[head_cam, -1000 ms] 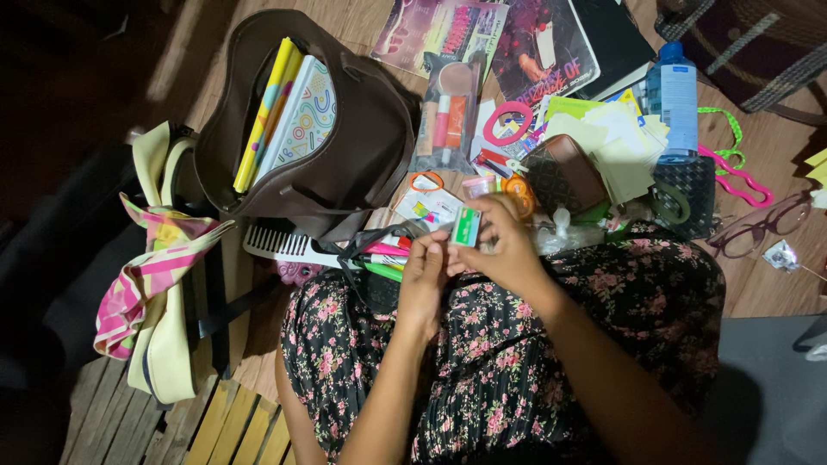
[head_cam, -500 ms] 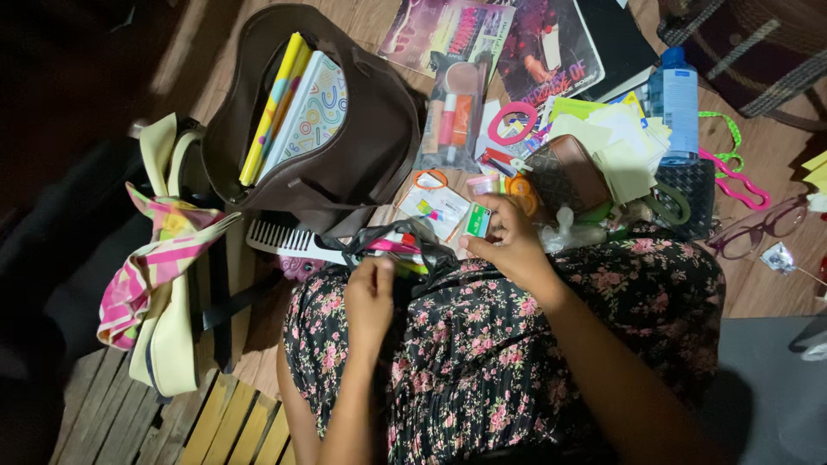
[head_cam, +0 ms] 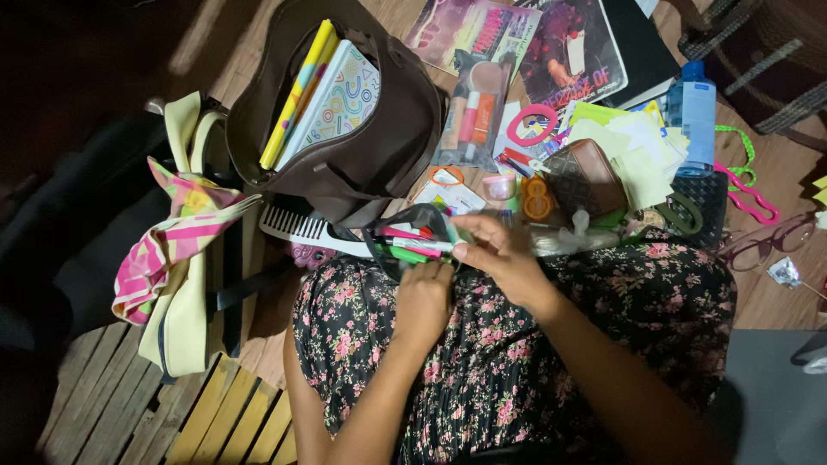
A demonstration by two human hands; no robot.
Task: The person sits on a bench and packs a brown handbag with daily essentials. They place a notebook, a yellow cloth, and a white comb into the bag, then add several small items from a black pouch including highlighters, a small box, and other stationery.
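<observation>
We see a small black pencil pouch [head_cam: 405, 245] lying open on the floral lap, its mouth gaping upward, stuffed with pink, green and white markers [head_cam: 412, 246] lying roughly level, tips pointing right.

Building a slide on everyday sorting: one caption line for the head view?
Both hands, left hand and right hand, at an open black pouch of markers, beside a brown bag.

magazines [head_cam: 517, 34]: cut by top edge | left hand [head_cam: 422, 301]: fingertips hidden behind black pouch [head_cam: 405, 250]

Left hand [head_cam: 424, 297] curled knuckles-up, right hand [head_cam: 500, 258] fingers pinched beside it
</observation>
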